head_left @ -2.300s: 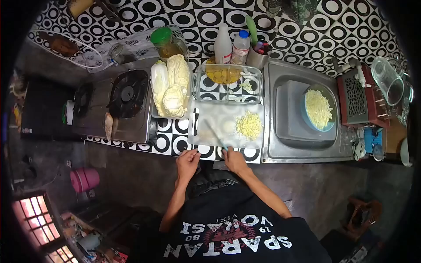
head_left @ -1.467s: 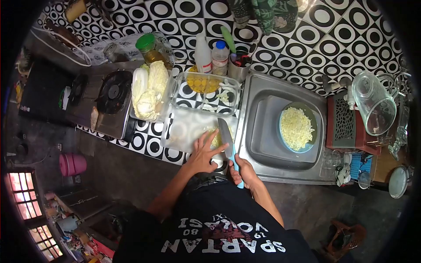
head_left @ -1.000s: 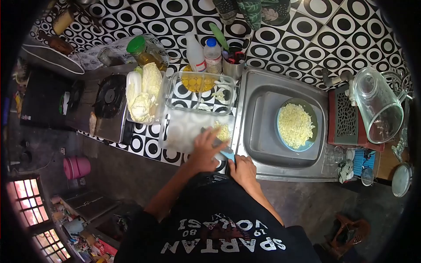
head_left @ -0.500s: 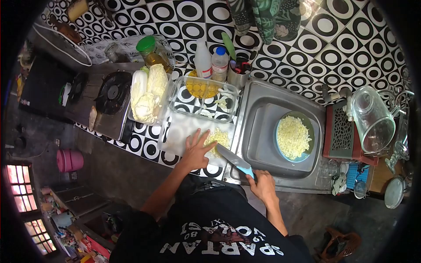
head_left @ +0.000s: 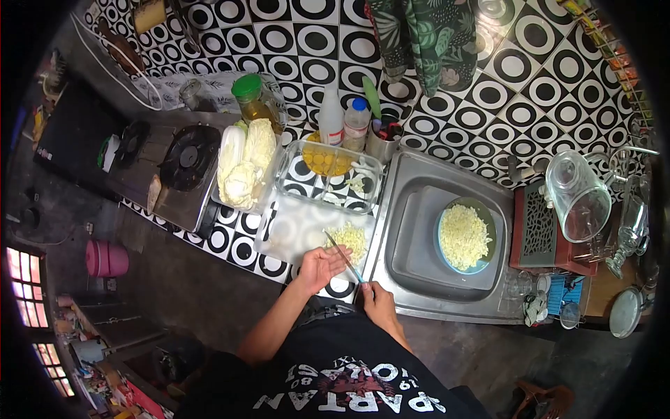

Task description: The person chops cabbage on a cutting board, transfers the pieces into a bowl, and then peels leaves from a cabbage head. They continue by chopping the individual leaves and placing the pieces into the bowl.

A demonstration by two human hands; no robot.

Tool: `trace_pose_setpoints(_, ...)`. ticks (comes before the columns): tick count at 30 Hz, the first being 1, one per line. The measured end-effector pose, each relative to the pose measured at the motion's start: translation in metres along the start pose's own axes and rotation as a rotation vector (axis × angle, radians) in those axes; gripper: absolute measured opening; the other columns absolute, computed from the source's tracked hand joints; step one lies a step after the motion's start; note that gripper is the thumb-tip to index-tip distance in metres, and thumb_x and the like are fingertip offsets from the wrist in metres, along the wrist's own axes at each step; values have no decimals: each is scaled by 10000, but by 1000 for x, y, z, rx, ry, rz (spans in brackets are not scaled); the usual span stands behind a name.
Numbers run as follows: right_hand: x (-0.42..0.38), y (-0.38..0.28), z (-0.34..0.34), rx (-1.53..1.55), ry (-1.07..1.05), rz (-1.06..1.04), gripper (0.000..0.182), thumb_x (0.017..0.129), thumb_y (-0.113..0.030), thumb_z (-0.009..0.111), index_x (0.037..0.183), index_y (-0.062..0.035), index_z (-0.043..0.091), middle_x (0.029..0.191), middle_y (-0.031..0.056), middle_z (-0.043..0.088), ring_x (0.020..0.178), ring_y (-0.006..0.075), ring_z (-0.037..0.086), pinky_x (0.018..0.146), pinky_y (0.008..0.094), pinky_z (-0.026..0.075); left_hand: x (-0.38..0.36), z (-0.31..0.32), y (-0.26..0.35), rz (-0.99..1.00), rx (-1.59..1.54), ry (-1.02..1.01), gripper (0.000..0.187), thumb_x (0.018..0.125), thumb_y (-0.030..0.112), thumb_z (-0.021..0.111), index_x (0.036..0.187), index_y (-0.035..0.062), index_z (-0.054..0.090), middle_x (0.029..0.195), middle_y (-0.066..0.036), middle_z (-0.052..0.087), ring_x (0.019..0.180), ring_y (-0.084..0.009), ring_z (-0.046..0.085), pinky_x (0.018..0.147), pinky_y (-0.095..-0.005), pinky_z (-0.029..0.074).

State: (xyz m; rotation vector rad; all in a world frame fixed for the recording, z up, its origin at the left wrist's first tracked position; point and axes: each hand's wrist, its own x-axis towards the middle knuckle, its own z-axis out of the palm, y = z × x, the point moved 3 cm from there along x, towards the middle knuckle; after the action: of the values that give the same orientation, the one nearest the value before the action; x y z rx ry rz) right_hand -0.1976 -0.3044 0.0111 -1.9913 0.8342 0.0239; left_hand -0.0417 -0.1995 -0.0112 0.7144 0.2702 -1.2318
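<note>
My right hand is closed around the blue handle of a kitchen knife, its blade turned edge-on and pointing up and left. Palm up, my left hand lies beside the blade with its fingers stretched towards it; the fingertips seem to meet the blade, though contact is hard to make out. Just beyond, a small heap of finely chopped pale-yellow vegetable rests on a translucent cutting board. In the sink, a blue bowl holds a larger amount of similar chopped pieces.
Behind the board sits a clear divided container with a few pale scraps. Napa cabbages fill a tray to its left, near the stove. Bottles line the wall. Right of these is the steel sink.
My left hand has come off the chopped heap and turned palm up. My right hand has brought the knife left, rotating its blade from flat-looking to edge-on. The view has shifted slightly.
</note>
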Motion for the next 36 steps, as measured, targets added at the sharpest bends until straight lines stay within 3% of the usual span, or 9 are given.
trace_pose_setpoints(6,-8,21,-18,62,158,64,323,900,-313,468,901,-11,584,731,251,604,744,429,590,656,451,449,21,-11,17,111,789,259,326,826,190,514,1075,2,607,1106,-131,602,1059,-203,543,870,-288,418)
trace_pose_setpoints(8,-12,25,-28,101,153,127,325,898,-307,472,892,-1,581,726,243,607,744,420,597,654,439,450,32,4,34,560,1316,225,202,802,133,576,948,27,668,1017,-120,640,939,-189,602,795,-283,465)
trace_pose_setpoints(13,-18,31,-36,100,170,87,342,896,-323,472,900,-4,596,746,238,613,762,422,597,683,430,451,93,49,77,829,1656,186,244,729,161,639,924,15,661,887,-156,645,766,-276,623,719,-325,489)
trace_pose_setpoints(19,-19,34,-30,118,202,93,340,891,-333,485,911,-13,597,792,248,613,813,426,590,704,439,449,170,52,104,620,2068,213,471,698,99,633,1160,59,552,1109,-225,509,1025,-357,518,903,-392,427)
trace_pose_setpoints(24,-21,42,-31,129,269,108,359,888,-336,510,878,10,606,764,194,629,742,284,624,683,363,455,188,42,103,652,2192,117,399,716,88,610,1114,66,597,1098,-244,507,1014,-373,522,908,-389,425)
trace_pose_setpoints(26,-22,46,-33,150,263,107,369,888,-345,509,872,11,606,752,193,625,729,282,621,675,359,455,191,37,103,465,2122,124,337,722,103,606,1056,67,631,1070,-259,514,982,-380,533,898,-389,430)
trace_pose_setpoints(28,-19,45,-36,112,179,183,313,884,-313,507,903,-16,605,791,220,625,809,394,608,707,411,458,187,33,104,503,2078,138,314,721,121,612,1028,64,639,1012,-247,542,970,-373,540,872,-394,437)
trace_pose_setpoints(30,-16,46,-39,105,175,145,322,885,-323,502,911,-20,605,796,221,626,807,396,606,712,418,456,182,32,107,573,2014,117,265,701,81,600,958,43,653,916,-235,586,902,-375,573,813,-400,463)
trace_pose_setpoints(36,-6,45,-51,99,205,107,336,888,-337,499,881,-12,586,784,235,610,799,413,591,693,415,448,125,38,127,737,1348,315,212,689,64,694,886,-5,657,750,-61,595,631,-69,522,579,-209,428)
